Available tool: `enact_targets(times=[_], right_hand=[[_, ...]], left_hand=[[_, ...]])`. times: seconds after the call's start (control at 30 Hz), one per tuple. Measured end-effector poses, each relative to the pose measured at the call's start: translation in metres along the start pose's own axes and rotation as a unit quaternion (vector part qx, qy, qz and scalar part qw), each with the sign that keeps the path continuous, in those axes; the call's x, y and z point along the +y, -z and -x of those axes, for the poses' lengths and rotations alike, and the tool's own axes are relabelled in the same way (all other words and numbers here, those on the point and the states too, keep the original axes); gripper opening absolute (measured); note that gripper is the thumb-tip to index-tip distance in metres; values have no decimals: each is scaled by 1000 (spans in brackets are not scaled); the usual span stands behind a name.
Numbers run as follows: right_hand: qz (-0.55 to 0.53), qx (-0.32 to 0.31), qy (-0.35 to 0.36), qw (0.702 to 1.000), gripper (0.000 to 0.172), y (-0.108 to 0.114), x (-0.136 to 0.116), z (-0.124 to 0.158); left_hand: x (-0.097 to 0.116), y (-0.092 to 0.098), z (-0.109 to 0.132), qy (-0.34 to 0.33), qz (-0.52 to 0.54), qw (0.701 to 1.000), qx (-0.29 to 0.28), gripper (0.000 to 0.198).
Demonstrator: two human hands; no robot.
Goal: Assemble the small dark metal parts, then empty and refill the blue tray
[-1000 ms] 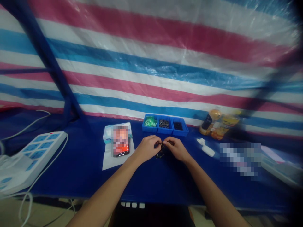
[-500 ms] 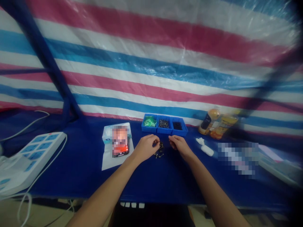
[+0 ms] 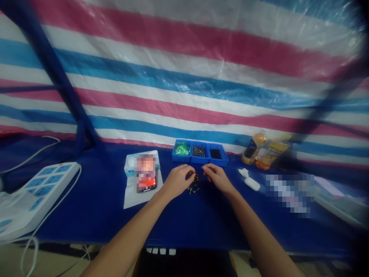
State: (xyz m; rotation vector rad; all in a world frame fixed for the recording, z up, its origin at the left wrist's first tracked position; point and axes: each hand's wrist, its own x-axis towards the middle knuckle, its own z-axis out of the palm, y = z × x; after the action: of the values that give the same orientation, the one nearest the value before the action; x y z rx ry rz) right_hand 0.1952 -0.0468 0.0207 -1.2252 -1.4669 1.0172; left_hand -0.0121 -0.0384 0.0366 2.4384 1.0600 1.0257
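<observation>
My left hand [image 3: 178, 179] rests on the blue table, fingers curled around a small dark piece I cannot name. Just right of it lies a little heap of small dark metal parts [image 3: 194, 186]. My right hand [image 3: 217, 177] sits beside the heap, its fingers pinched together, with whatever they hold too small to see. Behind both hands stand three joined blue bins [image 3: 200, 152]: the left holds green pieces, the middle dark beads, the right black bits.
A phone [image 3: 146, 175] lies on white paper left of my hands. A white power strip [image 3: 34, 190] with cords fills the far left. Two yellow-orange bottles [image 3: 262, 152] and a white object [image 3: 249, 180] stand at right. A striped tarp hangs behind.
One second ago both hands met over the heap. The right hand then pulled away to the right and has since drifted back a little toward the left hand.
</observation>
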Motion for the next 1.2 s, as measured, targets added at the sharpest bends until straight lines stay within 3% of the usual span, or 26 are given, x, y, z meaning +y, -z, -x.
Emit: enact_targets(times=[0.13,0.4,0.47,0.6,0.7,0.87,1.03,1.1,1.2], right_hand=[[42,-76,28,996,39,-9,-6,6],[2,-82,10,997,32,-14,-7,7],[-69,-44,-6,997,27,-9,-7,4],[-220,119,-72,965,25,11,-2,-3],[-226,179,-125,949,27,26,2,-8],[-166,210,-105,958,50,31,6,-12],[11,147,-38,988,39,21,16,-11],[107,81,8,991,32,14,17,-8],[217,-30,88,972,19,4,15,-1]], left_hand=[[1,0,0,-11,8,1000,4,11],[1,-3,1,-17,20,1000,6,10],[2,-3,1,-6,29,999,23,14],[2,0,1,16,45,998,50,20],[2,1,1,18,35,998,40,18],[2,1,1,29,2,1000,-1,16],[0,3,3,70,-57,994,-59,8],[-1,7,5,78,-71,989,-101,3],[-1,13,7,90,-73,981,-157,11]])
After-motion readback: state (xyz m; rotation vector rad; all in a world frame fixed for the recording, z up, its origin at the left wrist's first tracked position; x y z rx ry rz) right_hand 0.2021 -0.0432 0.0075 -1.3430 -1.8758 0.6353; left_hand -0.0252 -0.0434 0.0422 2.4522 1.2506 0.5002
